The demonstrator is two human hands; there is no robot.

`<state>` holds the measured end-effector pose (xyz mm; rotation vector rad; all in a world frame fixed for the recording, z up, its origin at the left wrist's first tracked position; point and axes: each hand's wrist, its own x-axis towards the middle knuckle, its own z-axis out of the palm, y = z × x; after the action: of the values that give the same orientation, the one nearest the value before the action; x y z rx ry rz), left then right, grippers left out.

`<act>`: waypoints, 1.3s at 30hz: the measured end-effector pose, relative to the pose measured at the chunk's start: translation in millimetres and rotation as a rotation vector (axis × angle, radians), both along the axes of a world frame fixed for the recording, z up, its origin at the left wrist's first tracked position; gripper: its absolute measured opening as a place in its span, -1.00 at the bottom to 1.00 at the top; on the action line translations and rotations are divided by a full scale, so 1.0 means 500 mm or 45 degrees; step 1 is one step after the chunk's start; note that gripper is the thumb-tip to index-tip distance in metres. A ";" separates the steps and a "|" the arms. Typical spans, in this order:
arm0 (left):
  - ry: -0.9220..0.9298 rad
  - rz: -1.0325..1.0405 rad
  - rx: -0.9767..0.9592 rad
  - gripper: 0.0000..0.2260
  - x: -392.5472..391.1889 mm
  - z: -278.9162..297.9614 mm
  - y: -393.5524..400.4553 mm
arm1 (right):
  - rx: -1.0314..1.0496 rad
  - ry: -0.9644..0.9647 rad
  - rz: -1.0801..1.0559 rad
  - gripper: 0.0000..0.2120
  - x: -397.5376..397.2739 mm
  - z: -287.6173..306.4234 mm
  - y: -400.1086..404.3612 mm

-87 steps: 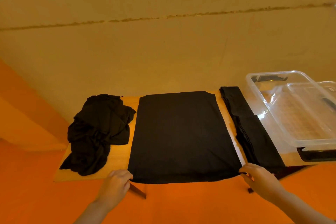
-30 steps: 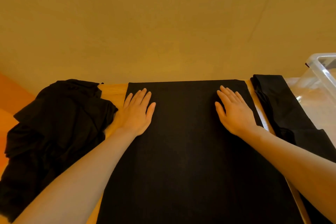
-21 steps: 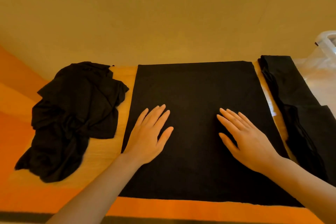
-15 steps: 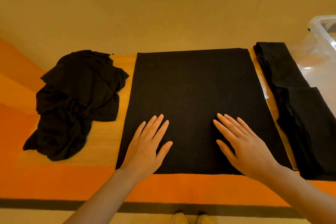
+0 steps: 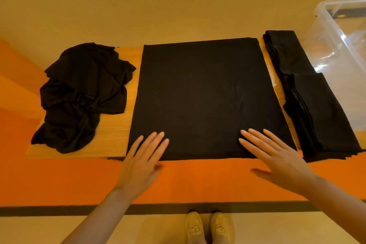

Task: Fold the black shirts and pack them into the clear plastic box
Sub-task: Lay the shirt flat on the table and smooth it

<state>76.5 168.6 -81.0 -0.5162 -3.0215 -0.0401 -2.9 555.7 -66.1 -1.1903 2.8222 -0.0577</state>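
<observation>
Both hands (image 5: 208,162) nearer shirt's (image 5: 206,95) hem.

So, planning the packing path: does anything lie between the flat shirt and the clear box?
Yes. The stack of folded black shirts lies on the table between the flat shirt and the clear plastic box. The way is open only above it.

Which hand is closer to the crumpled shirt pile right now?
Left. The left hand lies at the spread shirt's near-left corner, beside the pile; the right hand is at the near-right corner, across the shirt.
</observation>
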 end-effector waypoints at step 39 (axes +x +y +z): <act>0.262 0.237 0.224 -0.70 0.076 0.121 -0.094 | -0.407 0.118 -0.172 -0.36 0.018 0.118 0.133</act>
<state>114.7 121.4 -20.8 -0.2083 -2.8151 -0.2246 6.0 622.3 -7.0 -1.0736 3.0552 -0.4910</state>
